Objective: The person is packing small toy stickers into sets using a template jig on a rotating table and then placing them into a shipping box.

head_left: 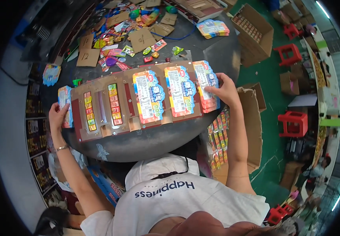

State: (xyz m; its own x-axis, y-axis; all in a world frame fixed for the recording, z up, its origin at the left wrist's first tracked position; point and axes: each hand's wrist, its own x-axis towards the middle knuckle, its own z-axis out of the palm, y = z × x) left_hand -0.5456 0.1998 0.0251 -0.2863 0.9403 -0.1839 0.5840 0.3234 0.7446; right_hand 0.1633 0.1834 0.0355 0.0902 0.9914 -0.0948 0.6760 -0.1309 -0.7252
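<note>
A long brown jig [130, 128] with several slots lies on the dark round table. Strips of small wrapped candies, one red and yellow [89, 112] and one mostly red [115, 105], fill two slots at its left. Two colourful die-cut backing cards [148, 96] [180, 91] cover slots farther right. At the jig's left end my left hand [58, 115] is closed on printed backing cards [64, 96], thumb on top; how many there are cannot be told. On the right end, my right hand [225, 91] pinches the edge of a fanned stack of similar cards [203, 80].
Loose candies and cardboard pieces [141, 39] are heaped at the table's far side. More card stacks lie far right [213, 28] and far left [51, 74]. Open cartons [252, 35] stand right of the table, near red stools [288, 54]. Packed candy strips [219, 143] sit beneath my right arm.
</note>
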